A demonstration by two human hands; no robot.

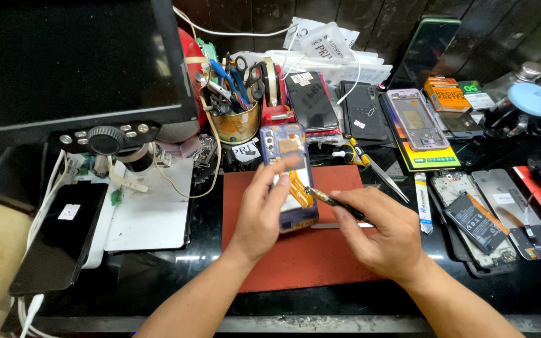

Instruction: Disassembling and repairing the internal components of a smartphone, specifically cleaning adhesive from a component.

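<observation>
Far left of the hands: a dark monitor (pixel 70 59) on a stand, a black phone (pixel 57 235) lying face down with a white cable (pixel 32 307) beside it, then a white board (pixel 148 213).

Behind the left hand: a tin of tools (pixel 236 119) holding scissors and pliers, with a red tape holder just right of it.

Left hand (pixel 261 209): closed round the lower edge of an opened phone (pixel 289 175), thumb laid across its inside. The phone is tilted up off the red mat (pixel 302 250), back cover off, orange flex cable showing.

Right hand (pixel 380 228): fingers pinched narrow on a thin dark tool (pixel 333 201), its tip touching the phone's inside near the orange flex.

Step in hand, as it appears: working at a part or connector inside the phone. The next move would call for a steady left grip and light, exact pressure at the tip, since the flex looks easy to tear.

Just beyond the right hand: tweezers (pixel 386 178) and a yellow-handled tool. Further right: a purple phone frame (pixel 414 119) on a yellow card, orange boxes (pixel 443 92), a stripped phone with a loose battery (pixel 474 219), a blue-lidded jar (pixel 530 100).
</observation>
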